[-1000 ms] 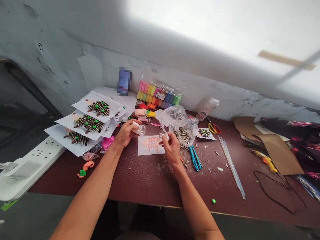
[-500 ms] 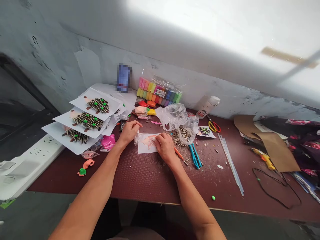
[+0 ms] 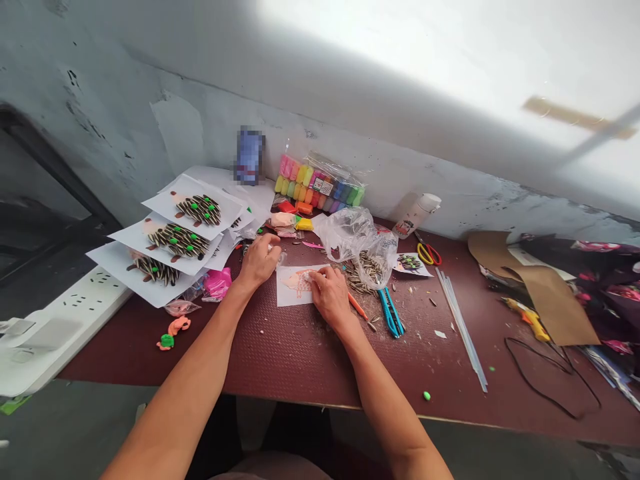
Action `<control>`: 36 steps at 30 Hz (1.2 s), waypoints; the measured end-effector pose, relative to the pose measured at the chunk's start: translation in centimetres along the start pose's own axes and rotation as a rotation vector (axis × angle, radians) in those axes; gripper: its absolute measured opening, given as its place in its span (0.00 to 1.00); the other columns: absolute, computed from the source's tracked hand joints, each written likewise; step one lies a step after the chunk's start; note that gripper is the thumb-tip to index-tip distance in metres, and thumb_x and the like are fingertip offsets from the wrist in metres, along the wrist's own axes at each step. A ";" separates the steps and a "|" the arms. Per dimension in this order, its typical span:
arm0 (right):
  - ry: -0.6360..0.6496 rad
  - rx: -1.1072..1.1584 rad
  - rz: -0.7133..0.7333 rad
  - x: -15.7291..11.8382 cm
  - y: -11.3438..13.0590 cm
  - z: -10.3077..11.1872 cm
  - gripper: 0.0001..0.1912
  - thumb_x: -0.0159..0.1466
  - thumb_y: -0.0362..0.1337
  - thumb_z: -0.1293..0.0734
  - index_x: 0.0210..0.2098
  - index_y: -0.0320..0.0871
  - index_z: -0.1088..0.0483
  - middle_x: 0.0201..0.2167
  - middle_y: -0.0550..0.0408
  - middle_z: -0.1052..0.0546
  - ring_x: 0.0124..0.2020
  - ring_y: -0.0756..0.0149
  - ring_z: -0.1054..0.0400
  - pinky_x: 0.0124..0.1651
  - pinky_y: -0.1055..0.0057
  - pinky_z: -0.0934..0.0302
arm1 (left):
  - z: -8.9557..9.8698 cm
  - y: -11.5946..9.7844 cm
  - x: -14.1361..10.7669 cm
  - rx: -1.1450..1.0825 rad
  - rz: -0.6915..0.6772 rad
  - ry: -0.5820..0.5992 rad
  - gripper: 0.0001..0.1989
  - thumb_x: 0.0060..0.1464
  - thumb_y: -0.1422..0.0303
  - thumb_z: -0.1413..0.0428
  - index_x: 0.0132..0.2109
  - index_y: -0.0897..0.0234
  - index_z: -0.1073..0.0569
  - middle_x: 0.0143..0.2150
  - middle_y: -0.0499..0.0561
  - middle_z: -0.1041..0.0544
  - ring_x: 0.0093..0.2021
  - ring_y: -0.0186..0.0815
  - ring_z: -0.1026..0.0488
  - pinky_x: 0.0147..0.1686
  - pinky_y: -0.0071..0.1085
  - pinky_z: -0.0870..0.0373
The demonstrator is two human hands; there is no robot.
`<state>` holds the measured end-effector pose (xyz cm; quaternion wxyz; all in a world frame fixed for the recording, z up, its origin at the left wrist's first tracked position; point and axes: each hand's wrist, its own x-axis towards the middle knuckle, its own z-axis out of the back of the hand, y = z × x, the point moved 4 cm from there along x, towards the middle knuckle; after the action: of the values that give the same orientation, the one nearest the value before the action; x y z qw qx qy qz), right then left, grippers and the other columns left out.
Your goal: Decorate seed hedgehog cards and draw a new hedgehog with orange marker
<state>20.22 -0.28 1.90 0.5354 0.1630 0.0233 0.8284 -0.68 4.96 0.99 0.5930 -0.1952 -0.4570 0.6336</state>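
A small white card (image 3: 287, 297) with an orange hedgehog drawing lies on the dark red table. My right hand (image 3: 331, 291) rests over the card's right side, fingers closed and tips down on the drawing. Something whitish shows at those fingertips, too small to name. Left of the card, my left hand (image 3: 260, 261) is closed around a crumpled bit of clear plastic (image 3: 282, 257), partly hidden by the fingers. Just right of my right hand are an orange pen-like tool (image 3: 357, 307) and a heap of striped sunflower seeds (image 3: 364, 272).
Stacked hedgehog pictures (image 3: 195, 235) and a white power strip (image 3: 75, 320) are at left. Behind are packs of coloured clay (image 3: 320, 187) and a clear bag (image 3: 347, 233). Rightward lie blue-handled pliers (image 3: 390, 313), scissors (image 3: 430, 253), glue sticks (image 3: 463, 330) and a yellow glue gun (image 3: 530, 320).
My left hand has turned and drawn the clear plastic up off the card's left edge. The right hand stays almost in place, with whitish material now showing at its fingertips.
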 end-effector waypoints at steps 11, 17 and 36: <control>0.001 0.042 0.007 -0.4 0.0 0.2 0.08 0.71 0.36 0.35 0.43 0.45 0.23 0.41 0.49 0.23 0.43 0.57 0.36 0.46 0.64 0.44 | -1.1 0.4 0.0 0.095 -0.157 0.006 0.25 0.54 0.77 0.47 0.59 0.65 0.27 0.63 0.63 0.31 0.66 0.54 0.38 0.68 0.52 0.43; -0.041 0.019 -0.004 -0.4 0.0 0.1 0.10 0.72 0.36 0.36 0.43 0.46 0.21 0.44 0.48 0.25 0.45 0.57 0.37 0.48 0.64 0.44 | -0.6 -1.8 -0.7 0.156 -0.316 0.061 0.19 0.55 0.77 0.48 0.49 0.59 0.18 0.55 0.58 0.23 0.60 0.52 0.34 0.63 0.55 0.39; -0.036 0.003 0.021 -1.1 2.3 0.4 0.13 0.71 0.34 0.38 0.50 0.43 0.24 0.60 0.41 0.31 0.58 0.50 0.40 0.58 0.55 0.43 | -2.4 -1.5 -1.9 0.165 -0.278 0.315 0.20 0.50 0.78 0.50 0.39 0.56 0.16 0.37 0.55 0.20 0.48 0.48 0.30 0.59 0.51 0.43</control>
<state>18.75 -2.31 2.54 0.5266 0.1789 0.0134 0.8309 2.52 3.85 0.40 0.7527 -0.1778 -0.3276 0.5427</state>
